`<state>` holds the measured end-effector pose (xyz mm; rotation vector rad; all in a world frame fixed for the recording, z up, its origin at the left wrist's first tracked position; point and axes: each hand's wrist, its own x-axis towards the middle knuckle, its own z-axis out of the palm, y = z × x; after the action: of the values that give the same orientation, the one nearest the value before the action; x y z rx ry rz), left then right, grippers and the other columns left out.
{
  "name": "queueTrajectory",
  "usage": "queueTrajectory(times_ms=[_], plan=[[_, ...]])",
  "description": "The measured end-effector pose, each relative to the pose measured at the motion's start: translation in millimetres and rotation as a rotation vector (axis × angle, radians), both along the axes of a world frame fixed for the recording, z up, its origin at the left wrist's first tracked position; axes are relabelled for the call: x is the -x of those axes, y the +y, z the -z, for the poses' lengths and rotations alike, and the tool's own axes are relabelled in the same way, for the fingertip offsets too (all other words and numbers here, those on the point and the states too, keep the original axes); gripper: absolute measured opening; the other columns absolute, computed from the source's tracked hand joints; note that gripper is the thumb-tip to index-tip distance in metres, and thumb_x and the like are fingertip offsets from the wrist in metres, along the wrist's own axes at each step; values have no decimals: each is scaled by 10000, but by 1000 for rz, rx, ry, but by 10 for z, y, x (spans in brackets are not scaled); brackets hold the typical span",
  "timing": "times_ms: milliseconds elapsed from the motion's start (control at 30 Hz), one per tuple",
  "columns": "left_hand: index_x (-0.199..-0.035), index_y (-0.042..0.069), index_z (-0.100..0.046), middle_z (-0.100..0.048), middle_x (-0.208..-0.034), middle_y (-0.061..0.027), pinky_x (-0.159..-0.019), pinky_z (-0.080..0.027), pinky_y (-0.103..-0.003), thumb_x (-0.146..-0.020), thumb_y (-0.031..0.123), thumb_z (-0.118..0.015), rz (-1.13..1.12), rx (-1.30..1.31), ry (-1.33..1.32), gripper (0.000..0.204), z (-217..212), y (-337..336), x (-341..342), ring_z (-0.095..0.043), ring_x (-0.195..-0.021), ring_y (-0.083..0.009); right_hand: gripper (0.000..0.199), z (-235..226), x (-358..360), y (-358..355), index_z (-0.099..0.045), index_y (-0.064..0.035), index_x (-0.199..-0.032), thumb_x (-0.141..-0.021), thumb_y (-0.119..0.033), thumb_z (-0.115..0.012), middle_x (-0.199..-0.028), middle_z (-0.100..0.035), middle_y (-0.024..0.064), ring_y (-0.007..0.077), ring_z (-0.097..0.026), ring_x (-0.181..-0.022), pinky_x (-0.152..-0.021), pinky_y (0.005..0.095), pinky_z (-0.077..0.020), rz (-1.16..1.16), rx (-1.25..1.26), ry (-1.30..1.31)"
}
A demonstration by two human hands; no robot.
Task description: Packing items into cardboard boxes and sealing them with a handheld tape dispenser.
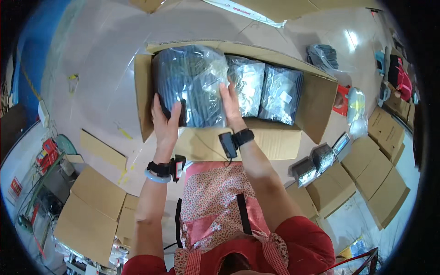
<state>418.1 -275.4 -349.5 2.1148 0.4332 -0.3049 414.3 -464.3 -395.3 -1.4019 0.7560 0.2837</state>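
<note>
At the carton point(317, 106), left hand point(166, 126), right hand point(232, 104), spread apart, gripping a bagged bundle point(195, 85)

In carton point(318, 103): centre pack point(246, 89), right pack point(280, 94). At left, inside or just above, unclear: bundle point(195, 87). Behind right corner, on floor point(103, 82): stack point(323, 56).

A bulky bundle point(192, 87) of dark, ribbed pieces in creased, glossy clear plastic is at the left end of a long, open brown cardboard carton point(316, 105), ridges running roughly front to back, its underside hidden.
</note>
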Motion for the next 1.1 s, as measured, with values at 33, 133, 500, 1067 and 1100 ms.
queueTrajectory(times_ms=[33, 133, 500, 1067, 1100], plan=[[-1387, -9, -283, -387, -1341, -226, -1034, -287, -390, -862, 436, -564, 5, 7, 2, 743, 28, 5, -14, -387, -1231, -341, 733, 34, 12, -26, -270, -23, -1408, -882, -475, -509, -1388, -371, 232, 282, -352, -1299, -1054, 318, -274, 47, -98, 36], [-1382, -15, -285, -383, -1322, -257, -1016, -306, -400, -831, 441, -608, 0, -181, 103, 784, -44, -71, -162, -383, -1214, -394, 648, 155, 136, -248, -301, -44, -1396, -897, -398, -517, -1384, -387, 189, 257, -438, -1222, -998, 317, -344, -127, 10, 67], [-1215, 39, -511, -450, -1294, -173, -999, -321, -451, -815, 315, -614, 664, -491, -453, 497, -528, -678, -478, -394, -1216, -349, 402, 92, -509, -1332, -535, -98, -1108, -755, -229, -675, -1098, -571, 115, 311, -605, -917, -740, 420, -502, -731, 1008, -179], [-903, 38, -670, -629, -914, -109, -707, -472, -454, -731, 156, -581, 1273, -1168, -281, 227, 154, -1757, -966, -584, -893, -263, 258, 433, -482, -1334, -548, -70, -967, -757, -172, -656, -1024, -572, 152, 348, -615, -863, -697, 443, -505, -1039, 1043, -220], [-908, 37, -669, -640, -874, -102, -700, -478, -438, -719, 139, -591, 1240, -1150, -253, 229, 130, -1793, -983, -599, -861, -256, 258, 445, -464, -1340, -548, -70, -967, -757, -172, -656, -1024, -572, 152, 348, -615, -863, -697, 443, -505, -1028, 1042, -217]])
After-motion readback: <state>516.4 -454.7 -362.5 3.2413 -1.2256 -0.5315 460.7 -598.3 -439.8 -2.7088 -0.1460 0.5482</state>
